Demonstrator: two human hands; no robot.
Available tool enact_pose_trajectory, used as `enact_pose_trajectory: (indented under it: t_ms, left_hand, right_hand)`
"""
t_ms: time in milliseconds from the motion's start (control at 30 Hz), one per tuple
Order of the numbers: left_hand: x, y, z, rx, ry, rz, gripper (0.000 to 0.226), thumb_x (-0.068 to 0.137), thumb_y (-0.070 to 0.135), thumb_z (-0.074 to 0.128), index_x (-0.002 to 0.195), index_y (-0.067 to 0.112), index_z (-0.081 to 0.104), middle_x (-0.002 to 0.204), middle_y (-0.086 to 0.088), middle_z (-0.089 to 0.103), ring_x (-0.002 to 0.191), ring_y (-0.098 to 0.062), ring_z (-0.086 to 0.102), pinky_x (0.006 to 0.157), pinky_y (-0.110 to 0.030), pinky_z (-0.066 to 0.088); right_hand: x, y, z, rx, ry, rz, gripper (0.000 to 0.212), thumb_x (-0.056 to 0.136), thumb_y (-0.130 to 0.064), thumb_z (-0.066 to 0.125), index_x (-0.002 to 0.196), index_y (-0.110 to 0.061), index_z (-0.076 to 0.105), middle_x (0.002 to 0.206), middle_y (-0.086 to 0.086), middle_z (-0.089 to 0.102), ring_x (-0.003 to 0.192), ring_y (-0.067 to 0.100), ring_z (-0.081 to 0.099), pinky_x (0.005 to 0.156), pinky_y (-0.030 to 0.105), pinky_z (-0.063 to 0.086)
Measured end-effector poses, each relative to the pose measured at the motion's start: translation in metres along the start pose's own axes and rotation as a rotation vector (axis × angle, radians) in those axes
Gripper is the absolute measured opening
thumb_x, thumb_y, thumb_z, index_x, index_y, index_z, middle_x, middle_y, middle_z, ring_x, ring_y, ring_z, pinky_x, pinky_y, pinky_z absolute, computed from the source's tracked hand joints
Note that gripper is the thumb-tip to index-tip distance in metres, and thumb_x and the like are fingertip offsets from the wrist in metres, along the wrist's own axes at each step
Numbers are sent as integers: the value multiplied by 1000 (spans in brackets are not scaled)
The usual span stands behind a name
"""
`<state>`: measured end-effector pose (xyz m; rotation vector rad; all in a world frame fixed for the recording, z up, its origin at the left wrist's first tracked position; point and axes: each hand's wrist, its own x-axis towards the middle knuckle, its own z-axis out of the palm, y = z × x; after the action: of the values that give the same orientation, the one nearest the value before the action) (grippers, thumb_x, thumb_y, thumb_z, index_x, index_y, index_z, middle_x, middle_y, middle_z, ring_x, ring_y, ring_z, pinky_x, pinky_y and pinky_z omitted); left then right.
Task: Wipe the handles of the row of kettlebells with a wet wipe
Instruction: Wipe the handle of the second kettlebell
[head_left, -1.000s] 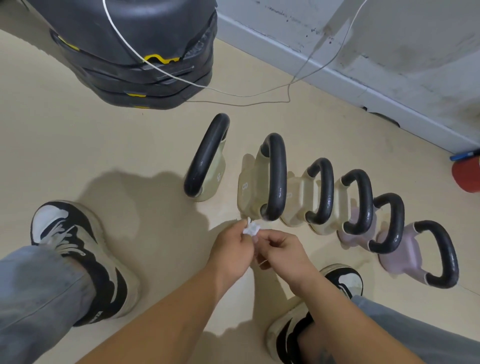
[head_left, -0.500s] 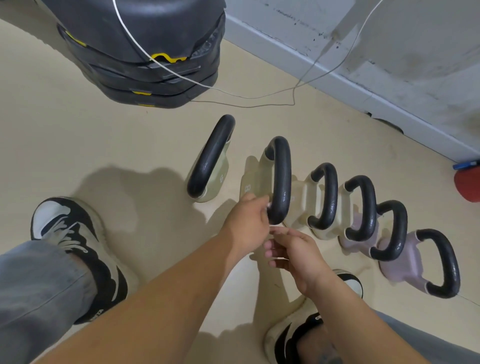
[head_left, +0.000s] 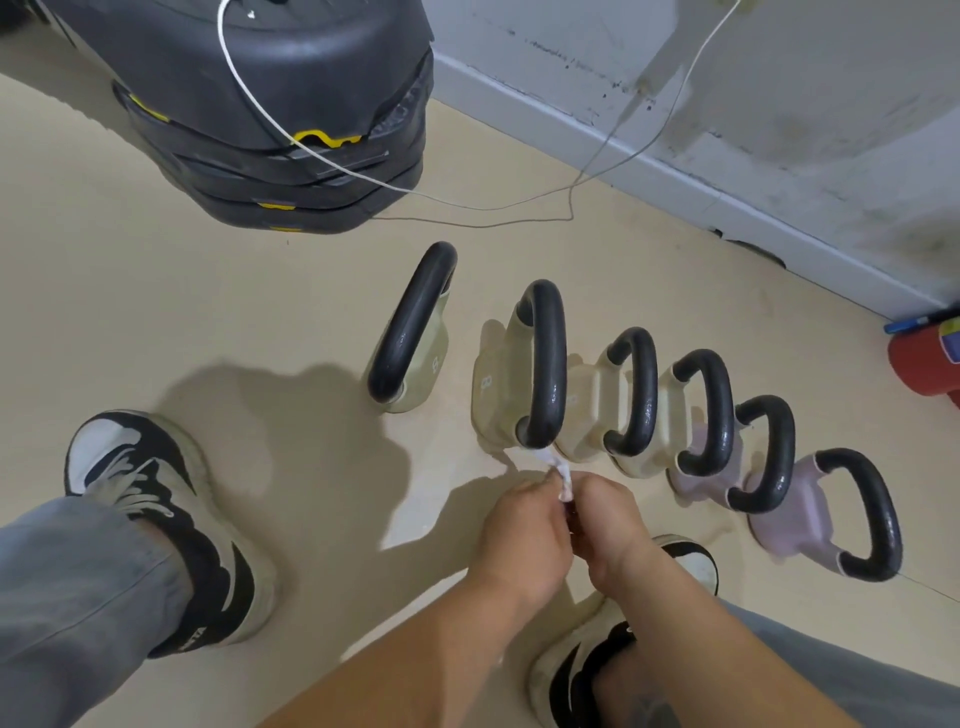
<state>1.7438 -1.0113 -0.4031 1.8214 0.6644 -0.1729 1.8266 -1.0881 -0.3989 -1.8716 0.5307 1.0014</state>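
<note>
Head view: left hand (head_left: 522, 525) and right hand (head_left: 605, 519) fingers pinch wet wipe (head_left: 558, 475) together near second kettlebell handle (head_left: 545, 364), likely refolding for fresh face.

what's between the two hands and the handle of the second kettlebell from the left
In the head view, only the wet wipe, pinched by the left hand and right hand, reaching up to the second kettlebell's handle.

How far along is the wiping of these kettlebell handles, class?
Done: nothing can be confirmed; several handles, like the second handle, look glossy. In hand: the left hand and right hand pinch the wet wipe together, off the handles. Left: possibly all six, including the far-right handle.
</note>
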Motion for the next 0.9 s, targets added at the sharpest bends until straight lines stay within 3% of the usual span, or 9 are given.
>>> enact_pose_trajectory:
  t_ms: [100,167,233,333,400,500,567,733,900]
  left_hand:
    - [1,-3,-12,-101,5,-105,38,98,23,46,131,30,63,105,2,72,94,-18,70,88,-36,58]
    - [-1,-4,-24,-86,-15,-164,30,96,21,49,118,23,70,90,8,68,78,-9,65,74,-18,53]
    - [-5,1,-38,-59,-27,-204,18,95,18,54,102,19,70,83,10,64,71,-6,59,58,-11,45]
    - [-11,11,-56,-156,-5,-280,19,91,9,56,107,17,63,100,5,66,80,-7,60,48,-4,40]
    - [-16,26,-69,-210,-48,-314,20,90,10,60,109,15,61,107,0,65,81,-12,60,49,-8,43]
    - [-25,45,-89,-171,-67,-311,16,88,22,64,94,8,70,88,-3,68,74,-19,62,63,-30,55]
    - [-34,55,-101,-190,-20,-258,12,85,22,69,85,11,67,80,-2,67,70,-19,61,61,-28,49]
    - [-60,98,-126,-244,-16,-191,31,81,16,78,106,24,60,96,-3,70,79,-17,69,62,-27,52]
    - [-70,156,-156,-91,-20,-92,12,88,18,64,98,20,70,90,-2,66,72,-20,59,62,-23,47]
  right_hand:
    - [-5,2,-7,28,-11,37,21,91,-4,54,89,-3,74,65,10,69,54,24,63,60,33,56]
    - [-9,2,-9,49,-26,51,23,95,-9,54,104,0,72,78,16,75,66,31,68,69,41,61]
    - [-16,-1,-5,79,-102,57,29,97,-17,53,109,1,72,87,18,76,74,32,70,70,40,62]
    - [-32,-19,4,71,-228,16,34,101,-31,56,113,-4,73,93,14,73,79,26,69,69,38,62]
    - [-44,-33,6,-4,-265,-39,30,99,-27,61,115,-5,74,94,12,75,79,24,70,70,37,63]
    - [-64,-52,0,-146,-318,-78,24,95,-15,66,113,-1,71,94,14,77,84,29,74,79,44,65]
    - [-79,-62,-6,-189,-355,-69,19,93,-14,67,109,-3,71,91,14,77,84,30,75,78,43,64]
    - [-116,-92,-17,-101,-400,-132,25,96,-20,66,115,-5,73,108,17,78,86,30,75,71,39,63]
    - [-146,-123,-40,168,-239,-180,18,93,-7,51,105,-2,63,94,17,75,75,30,76,60,35,61]
